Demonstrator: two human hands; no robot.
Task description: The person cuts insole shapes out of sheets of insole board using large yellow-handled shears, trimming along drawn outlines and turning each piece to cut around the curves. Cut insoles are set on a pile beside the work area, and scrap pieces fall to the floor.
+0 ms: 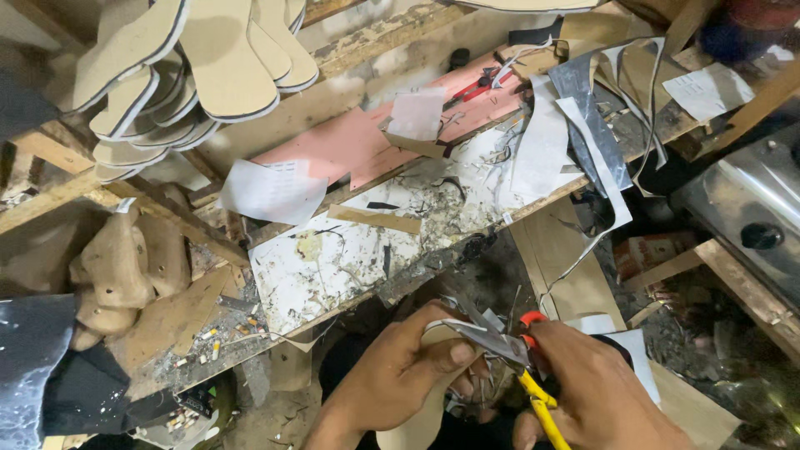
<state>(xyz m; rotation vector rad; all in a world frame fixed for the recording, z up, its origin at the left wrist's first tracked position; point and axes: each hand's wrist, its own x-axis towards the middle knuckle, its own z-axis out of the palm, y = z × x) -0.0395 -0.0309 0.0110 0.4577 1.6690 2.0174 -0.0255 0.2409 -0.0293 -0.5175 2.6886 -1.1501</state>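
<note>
At the bottom edge, the right hand [600, 400] is clenching yellow-handled scissors [508, 346], blades biting a tan insole piece [421, 417] that the left hand [400, 375] is pinching near the cut. It looks light, thin and bendy, so gripping close beside the blades seems best. Beyond, the littered workbench [333, 267] is carrying paper scraps, with stacked insoles [192, 67] hanging above.

1. The right hand [604, 392] at five o'clock is cut off by the bottom edge; its fingers hide the scissors' [508, 350] handles.
2. The insole piece [417, 421] at six o'clock runs off the bottom edge; the left hand [400, 375] covers its middle.
</note>
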